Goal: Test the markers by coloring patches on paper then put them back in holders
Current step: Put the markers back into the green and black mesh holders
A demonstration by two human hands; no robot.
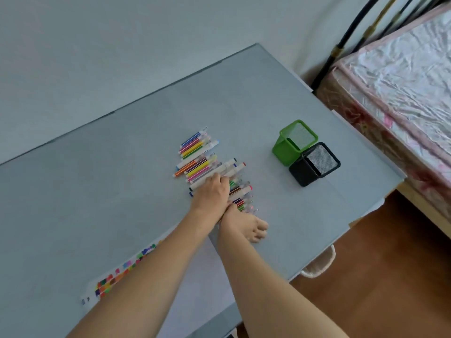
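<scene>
Markers [207,164]: lots of them lie side by side in a long bunch in the middle of my table [97,191]. Some are thin with bright colors, some are fat and white.
Left hand [212,193]: it lies palm down on the near part of the bunch. My fingers bend over the fat white markers, but I cannot tell if I grip one.
Right hand [246,228]: it sits at the near end of the bunch, right next to my left wrist. My fingers are curled, and I cannot tell if they hold anything.
Paper [195,276]: it lies under my arms, close to me. Little patches of many colors [117,279] run along its left edge.
Holders: a green mesh cup [294,142] and a black mesh cup [314,164] touch each other, off to the right of the markers.
Bed [402,89]: it stands past the right end of the table.
</scene>
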